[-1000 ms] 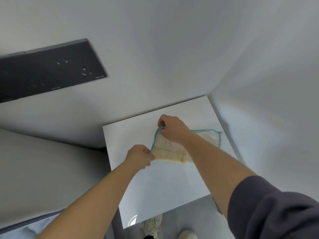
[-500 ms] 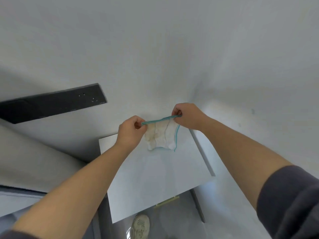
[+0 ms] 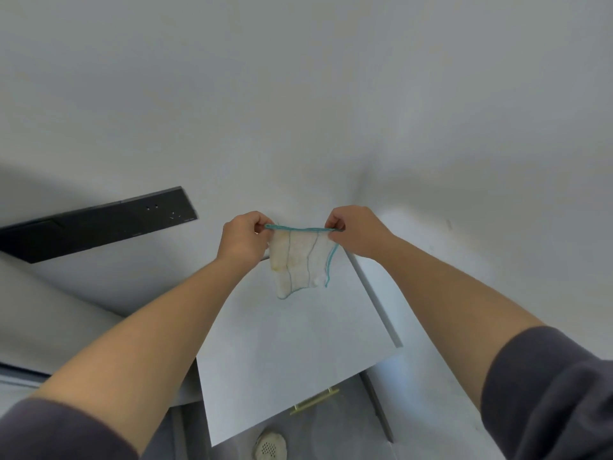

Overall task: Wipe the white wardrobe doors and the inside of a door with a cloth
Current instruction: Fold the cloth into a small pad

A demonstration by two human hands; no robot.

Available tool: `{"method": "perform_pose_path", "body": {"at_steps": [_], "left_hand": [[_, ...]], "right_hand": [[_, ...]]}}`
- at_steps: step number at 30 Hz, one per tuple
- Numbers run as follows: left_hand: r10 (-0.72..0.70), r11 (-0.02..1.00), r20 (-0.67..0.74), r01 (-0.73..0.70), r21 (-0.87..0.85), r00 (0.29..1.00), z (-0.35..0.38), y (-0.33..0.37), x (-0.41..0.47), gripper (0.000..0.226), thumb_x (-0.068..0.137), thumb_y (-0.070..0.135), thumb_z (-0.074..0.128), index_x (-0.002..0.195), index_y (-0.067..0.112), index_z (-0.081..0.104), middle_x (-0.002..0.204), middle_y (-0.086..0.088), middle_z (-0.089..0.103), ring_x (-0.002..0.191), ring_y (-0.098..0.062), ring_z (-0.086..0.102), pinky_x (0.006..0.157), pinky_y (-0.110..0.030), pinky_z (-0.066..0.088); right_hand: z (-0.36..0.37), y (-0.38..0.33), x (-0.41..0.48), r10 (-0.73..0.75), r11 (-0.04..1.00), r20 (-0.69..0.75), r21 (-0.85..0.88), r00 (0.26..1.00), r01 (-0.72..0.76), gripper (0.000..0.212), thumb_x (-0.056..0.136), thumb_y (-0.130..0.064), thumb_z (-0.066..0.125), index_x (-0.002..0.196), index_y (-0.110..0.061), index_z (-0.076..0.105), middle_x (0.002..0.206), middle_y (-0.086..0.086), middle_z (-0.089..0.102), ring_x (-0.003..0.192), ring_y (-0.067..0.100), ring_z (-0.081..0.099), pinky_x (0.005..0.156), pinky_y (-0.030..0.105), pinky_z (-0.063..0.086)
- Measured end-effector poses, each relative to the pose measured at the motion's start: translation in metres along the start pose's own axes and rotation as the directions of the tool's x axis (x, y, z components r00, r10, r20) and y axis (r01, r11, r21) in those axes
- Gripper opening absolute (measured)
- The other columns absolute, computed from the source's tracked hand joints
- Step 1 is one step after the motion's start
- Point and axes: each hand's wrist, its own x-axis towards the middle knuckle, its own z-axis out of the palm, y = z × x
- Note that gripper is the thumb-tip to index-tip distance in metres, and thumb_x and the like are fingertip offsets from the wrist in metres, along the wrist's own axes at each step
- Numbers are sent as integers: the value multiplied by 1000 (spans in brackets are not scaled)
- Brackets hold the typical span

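Holding the cloth (image 3: pixel 300 260) up by its top hem, I have the left hand (image 3: pixel 243 237) pinching one corner and the right hand (image 3: pixel 356 232) pinching the other, so the teal edge runs taut between them. The rest hangs loose in the air in front of the white door (image 3: pixel 292 360), and I judge it touches no surface yet.

My first worry is the grip. Each hand has only a fingertip pinch at a corner, so if either slackens while I shift to a wiping hold, the cloth swings down or falls toward the floor by the shoe (image 3: pixel 270 448).

Next, the cloth has a yellowish patch on its left side. Pressed face-on, that could smear the white panel rather than clean it, so I would fold it inward.

The door appears to stand open. A firm push may swing it away under the hand and leave streaks.

Low on the door, the brass handle (image 3: pixel 313 401) could snag the loose hem during a downward stroke.
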Motion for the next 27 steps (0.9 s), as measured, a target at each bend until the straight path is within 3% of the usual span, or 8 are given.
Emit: {"method": "perform_pose_path", "body": {"at_steps": [3, 7, 9, 13, 19, 23, 27], "left_hand": [[0, 1000, 15, 0, 25, 1000, 8, -4, 2, 16, 90, 0, 57, 89, 13, 67, 88, -9, 69, 80, -21, 64, 49, -3, 39], [-2, 999, 24, 1, 36, 1000, 15, -7, 10, 14, 91, 0, 58, 94, 10, 68, 93, -12, 70, 86, -23, 64, 46, -2, 40], [0, 999, 24, -1, 44, 1000, 16, -5, 15, 13, 92, 3, 59, 95, 12, 68, 94, -10, 70, 89, -23, 66, 51, -5, 42], [42, 996, 0, -42, 80, 999, 14, 3, 21, 11, 92, 8, 60, 95, 13, 69, 94, -6, 69, 90, -22, 64, 76, -24, 47], [54, 994, 20, -56, 92, 998, 15, 1, 4, 11, 91, 8, 61, 96, 12, 70, 92, -5, 69, 88, -21, 63, 76, -25, 48], [-7, 989, 106, -9, 150, 994, 27, -30, -26, 9, 91, 11, 63, 94, 15, 70, 91, -3, 67, 86, -21, 62, 72, -25, 46], [-123, 966, 295, 46, 254, 948, 44, -75, -59, 10, 90, 13, 60, 89, 18, 69, 87, -1, 68, 79, -19, 61, 65, -26, 48]], "right_hand": [[8, 8, 1, 26, 1000, -3, 2, 1000, -26, 9, 88, -12, 60, 92, -19, 66, 90, -7, 61, 88, 15, 60, 82, 36, 54], [15, 13, 4, 66, 998, -31, 22, 997, -66, 10, 91, -14, 59, 96, -18, 66, 93, -6, 61, 89, 16, 59, 80, 33, 53], [15, 13, 6, 83, 996, -63, 41, 995, -80, 12, 91, -13, 57, 97, -18, 66, 92, -7, 60, 88, 15, 58, 78, 31, 51], [9, 12, 7, 92, 995, -104, 56, 990, -87, 13, 90, -12, 56, 93, -19, 66, 88, -9, 60, 87, 14, 58, 74, 30, 50], [12, 16, -9, 61, 994, -63, 97, 996, -55, 16, 83, -1, 56, 85, -14, 66, 93, -2, 65, 88, 17, 60, 78, 30, 52], [39, 27, -32, 54, 998, 119, 3, 991, -55, 12, 83, -7, 61, 85, -17, 68, 92, -5, 62, 85, 15, 60, 71, 23, 48], [82, 40, -57, 65, 997, 373, -62, 926, -45, 12, 82, -8, 65, 84, -20, 66, 83, -11, 60, 80, 13, 61, 64, 19, 45]]}}
